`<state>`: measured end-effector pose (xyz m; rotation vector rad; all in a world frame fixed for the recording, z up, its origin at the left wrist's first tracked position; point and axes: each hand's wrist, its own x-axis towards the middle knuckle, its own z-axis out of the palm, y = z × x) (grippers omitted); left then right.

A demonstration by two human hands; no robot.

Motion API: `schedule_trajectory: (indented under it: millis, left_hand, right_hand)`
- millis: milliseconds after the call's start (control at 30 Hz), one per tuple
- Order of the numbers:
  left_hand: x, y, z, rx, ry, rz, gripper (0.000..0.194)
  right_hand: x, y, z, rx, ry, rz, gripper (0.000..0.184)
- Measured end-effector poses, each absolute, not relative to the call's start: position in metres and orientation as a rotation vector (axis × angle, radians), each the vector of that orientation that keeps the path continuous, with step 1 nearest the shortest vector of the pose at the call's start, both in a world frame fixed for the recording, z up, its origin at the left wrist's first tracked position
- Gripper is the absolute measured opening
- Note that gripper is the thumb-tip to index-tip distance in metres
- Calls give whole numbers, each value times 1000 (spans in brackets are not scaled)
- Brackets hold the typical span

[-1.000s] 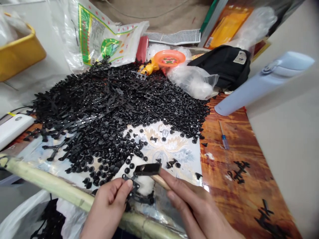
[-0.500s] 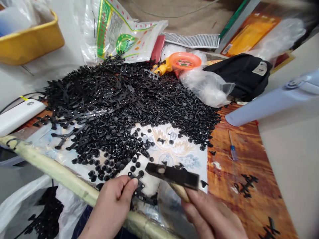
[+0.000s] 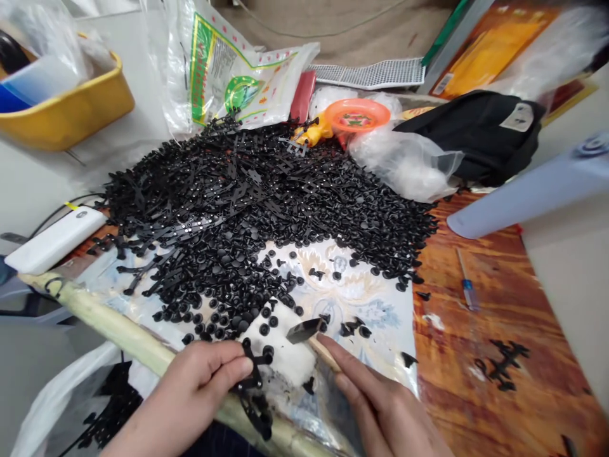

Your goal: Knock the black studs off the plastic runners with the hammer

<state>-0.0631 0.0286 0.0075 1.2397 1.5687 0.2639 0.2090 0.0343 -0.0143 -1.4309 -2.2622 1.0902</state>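
Apart, left hand point(image 3: 190, 387) pinches a downward-hanging black runner point(image 3: 253, 393), right hand point(image 3: 375, 400) grips a hammer point(image 3: 304, 331)

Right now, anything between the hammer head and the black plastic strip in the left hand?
Nothing visible blocks it. The hammer head, held by its wooden handle in the right hand, sits apart from the black plastic strip pinched in the left hand. Only white padding lies beneath the gap.

A blurred pale blue flask point(image 3: 533, 197) runs off the right edge; the right hand point(image 3: 385, 400) covers most of a wooden hammer handle point(image 3: 326, 353).
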Motion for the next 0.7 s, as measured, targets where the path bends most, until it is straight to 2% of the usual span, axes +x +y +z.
schedule_trajectory:
  millis: [233,700]
  left_hand:
    - [-82,71,7,1292,1176,69,38]
    - [-85,105,12,1168,1007,-89,38]
  right_hand:
    - [206,30,-24,-1421,-2185,1139,46]
    - [203,36,-25,-1397,-2073,1163,46]
